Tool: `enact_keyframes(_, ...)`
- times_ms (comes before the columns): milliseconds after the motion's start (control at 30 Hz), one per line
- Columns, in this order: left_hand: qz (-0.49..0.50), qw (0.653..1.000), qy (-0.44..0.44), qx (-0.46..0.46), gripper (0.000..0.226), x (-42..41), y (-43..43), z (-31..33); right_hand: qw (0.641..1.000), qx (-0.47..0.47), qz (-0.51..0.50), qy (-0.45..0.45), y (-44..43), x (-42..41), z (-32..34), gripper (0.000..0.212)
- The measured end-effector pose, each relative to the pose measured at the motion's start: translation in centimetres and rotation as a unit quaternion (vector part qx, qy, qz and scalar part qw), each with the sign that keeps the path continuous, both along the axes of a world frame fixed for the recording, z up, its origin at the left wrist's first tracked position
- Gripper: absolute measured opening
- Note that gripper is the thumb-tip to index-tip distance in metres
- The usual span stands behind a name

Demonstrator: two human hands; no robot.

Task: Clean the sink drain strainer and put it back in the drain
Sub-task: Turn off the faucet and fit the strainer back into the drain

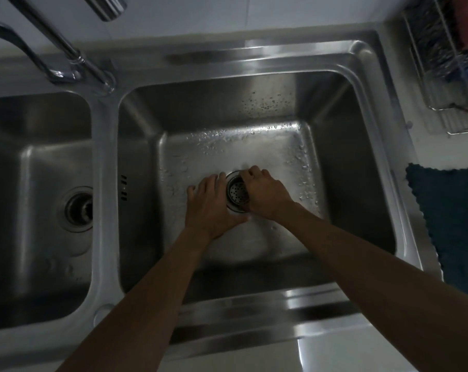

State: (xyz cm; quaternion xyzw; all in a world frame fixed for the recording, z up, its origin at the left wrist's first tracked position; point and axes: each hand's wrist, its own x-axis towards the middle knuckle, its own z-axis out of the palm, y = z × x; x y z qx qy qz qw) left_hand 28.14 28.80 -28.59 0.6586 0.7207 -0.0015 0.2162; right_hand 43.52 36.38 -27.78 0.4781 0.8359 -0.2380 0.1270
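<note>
Both hands meet at the drain strainer [237, 190]: right hand [265, 196] pinching its rim, left hand [214, 202] splayed flat; wet steel could make it slip.

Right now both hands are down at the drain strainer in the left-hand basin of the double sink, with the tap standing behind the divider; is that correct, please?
Not quite: the basin is wrong. The head view shows the left hand and right hand at the drain strainer in the right-hand basin. The left-hand basin has only its own drain. The tap does stand behind the divider.
</note>
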Motion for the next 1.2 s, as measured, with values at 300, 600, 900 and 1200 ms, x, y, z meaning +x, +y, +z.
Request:
enact_keyframes(300, -0.011, 0.999, 0.024, -0.025, 0.125, 0.6, -0.4, -0.4, 0.999, -0.002, 0.007, -0.04, 0.1, 0.1, -0.8, 0.082)
enact_keyframes(600, -0.004, 0.998, 0.022, -0.062, 0.129, -1.5, -2.7, 2.0, 0.994, -0.002, 0.105, 0.017, -2.3, -0.5, 0.6, 0.096)
enact_keyframes(900, 0.028, 0.992, 0.04, -0.113, 0.124, -5.5, -7.3, 5.1, 0.983, -0.028, 0.181, 0.012, -5.0, -4.3, 0.6, 0.1)
enact_keyframes(1200, 0.053, 0.998, -0.016, 0.025, 0.088, -4.8, -6.1, 10.2, 0.994, 0.01, 0.101, 0.044, -2.1, -4.3, 6.8, 0.097)
